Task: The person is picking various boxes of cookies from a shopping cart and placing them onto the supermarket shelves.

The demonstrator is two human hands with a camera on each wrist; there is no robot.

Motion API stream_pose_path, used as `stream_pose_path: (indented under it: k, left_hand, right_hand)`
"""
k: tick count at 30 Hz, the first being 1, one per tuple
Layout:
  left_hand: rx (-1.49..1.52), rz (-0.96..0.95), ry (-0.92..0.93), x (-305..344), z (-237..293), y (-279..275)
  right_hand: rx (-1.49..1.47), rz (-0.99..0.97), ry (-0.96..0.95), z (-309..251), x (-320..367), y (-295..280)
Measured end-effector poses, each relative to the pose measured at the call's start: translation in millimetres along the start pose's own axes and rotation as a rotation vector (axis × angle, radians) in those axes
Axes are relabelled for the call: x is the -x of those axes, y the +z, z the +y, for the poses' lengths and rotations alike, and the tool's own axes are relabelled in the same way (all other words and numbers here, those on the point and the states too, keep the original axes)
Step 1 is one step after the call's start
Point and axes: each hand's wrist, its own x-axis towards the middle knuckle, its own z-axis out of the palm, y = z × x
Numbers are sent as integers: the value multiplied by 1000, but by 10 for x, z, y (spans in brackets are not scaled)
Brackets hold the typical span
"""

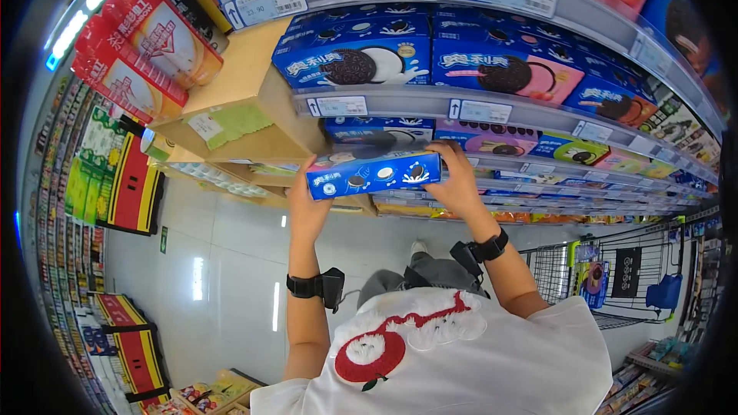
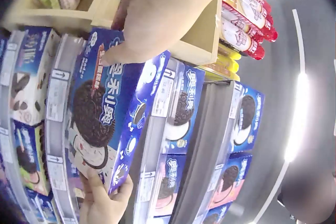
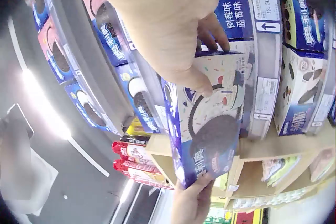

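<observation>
A blue box of sandwich cookies (image 1: 374,174) is held level between both hands in front of the shelves. My left hand (image 1: 309,201) grips its left end and my right hand (image 1: 459,183) grips its right end. In the left wrist view, the thumb of the left hand (image 2: 152,22) lies on the front face, which shows a dark cookie and white lettering. The right wrist view has the right hand (image 3: 173,29) with its thumb over the printed cream cookie, and the left hand (image 3: 193,200) at the opposite end.
Shelves (image 1: 377,102) of similar cookie boxes (image 1: 354,58) stand close in front. A wooden display unit (image 1: 269,107) with red-capped bottles (image 1: 161,38) adjoins at left. A wire shopping cart (image 1: 623,269) holding a box stands at right. Tiled floor (image 1: 223,261) lies below.
</observation>
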Motion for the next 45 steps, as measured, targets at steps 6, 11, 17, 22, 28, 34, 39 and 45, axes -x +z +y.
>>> stream_pose_path:
  k: [6,11,17,22,28,34,39,45]
  left_hand:
    - [-23,-30,64,-232,-23,-149]
    - [-341,-96,281,-438,15,-225]
    - [-544,-196,407,-606,97,-205]
    - [-493,-253,364,-660,-52,-94]
    - [-574,-187,520,-767,-72,-80]
    - [-692,-163,514,-784,-25,41]
    - [-721,-181,469,-815,18,79]
    - [-850,-109,505,-862,-15,174]
  right_hand:
    - [34,-100,-52,99,-211,62]
    - [174,-56,-33,67,-222,126]
    - [354,37,47,90,-137,116]
    - [393,73,122,-24,-115,119]
    - [456,86,106,-69,-161,235]
    - [509,91,148,-100,-279,260]
    - [702,137,-1,-75,-351,277]
    - [835,90,-27,-207,-441,271]
